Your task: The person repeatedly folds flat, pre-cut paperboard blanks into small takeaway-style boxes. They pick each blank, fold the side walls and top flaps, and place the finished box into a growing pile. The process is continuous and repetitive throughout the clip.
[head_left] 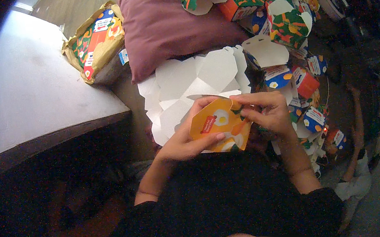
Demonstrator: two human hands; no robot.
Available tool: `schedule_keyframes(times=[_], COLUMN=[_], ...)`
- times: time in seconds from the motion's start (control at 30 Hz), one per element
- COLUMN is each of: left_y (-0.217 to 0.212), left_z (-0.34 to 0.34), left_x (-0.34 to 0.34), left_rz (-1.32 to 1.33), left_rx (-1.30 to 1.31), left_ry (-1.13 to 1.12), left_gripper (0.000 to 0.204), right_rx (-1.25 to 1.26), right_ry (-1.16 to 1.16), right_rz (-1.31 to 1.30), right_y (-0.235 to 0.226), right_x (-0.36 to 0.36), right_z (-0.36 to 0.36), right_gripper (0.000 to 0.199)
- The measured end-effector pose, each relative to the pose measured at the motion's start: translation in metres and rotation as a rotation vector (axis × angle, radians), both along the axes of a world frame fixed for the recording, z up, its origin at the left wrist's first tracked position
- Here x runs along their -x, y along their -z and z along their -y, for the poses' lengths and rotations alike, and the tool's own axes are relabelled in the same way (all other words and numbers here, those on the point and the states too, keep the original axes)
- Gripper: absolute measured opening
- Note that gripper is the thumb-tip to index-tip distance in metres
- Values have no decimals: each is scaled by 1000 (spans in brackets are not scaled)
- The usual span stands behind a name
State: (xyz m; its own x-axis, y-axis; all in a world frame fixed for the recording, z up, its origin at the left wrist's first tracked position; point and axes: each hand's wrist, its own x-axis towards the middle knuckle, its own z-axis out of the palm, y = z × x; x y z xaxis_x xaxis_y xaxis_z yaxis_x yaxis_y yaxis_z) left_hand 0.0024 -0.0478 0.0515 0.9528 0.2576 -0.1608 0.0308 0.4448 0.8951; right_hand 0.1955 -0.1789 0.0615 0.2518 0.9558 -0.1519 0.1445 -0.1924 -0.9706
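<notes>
Between my hands is a yellow printed carton (233, 128) with an egg picture and a small red label, partly folded into shape. My left hand (187, 139) grips its left side, with the thumb lying across the printed face. At its upper right edge, the fingers and thumb of my right hand (266, 113) pinch a flap or corner; the exact fold is hidden behind them. Just beyond lie flat white carton blanks (195, 78), plain side up, spread in front of me and partly covered by my hands.
A mauve cushion (175, 23) lies beyond the blanks. To the right is a heap of folded colourful cartons (286, 25). An open brown paper pack of printed blanks (94, 45) stands at the far left, beside a white surface (42, 83). Another person's arm (357, 133) shows at right.
</notes>
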Motion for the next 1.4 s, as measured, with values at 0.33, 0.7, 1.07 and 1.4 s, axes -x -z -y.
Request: schedule_keyframes(times=[0.33,0.7,1.07,1.4], left_y=[-5,91,103,97], left_z=[5,-73,-61,-53], left_x=[-13,21,25,25], left_rz=[198,-959,-861,-918], left_rx=[-711,-1036,-1087,-1167], left_ry=[11,-260,-309,-272], left_gripper=[43,50,59,68], right_rx=[83,325,392,311], right_ry=[-353,329,190,253], right_rz=[344,236,714,520], right_y=[-48,1,82,91], right_x=[-64,-30,40,46], right_z=[42,23,3,-2], right_gripper=[99,59,81,87])
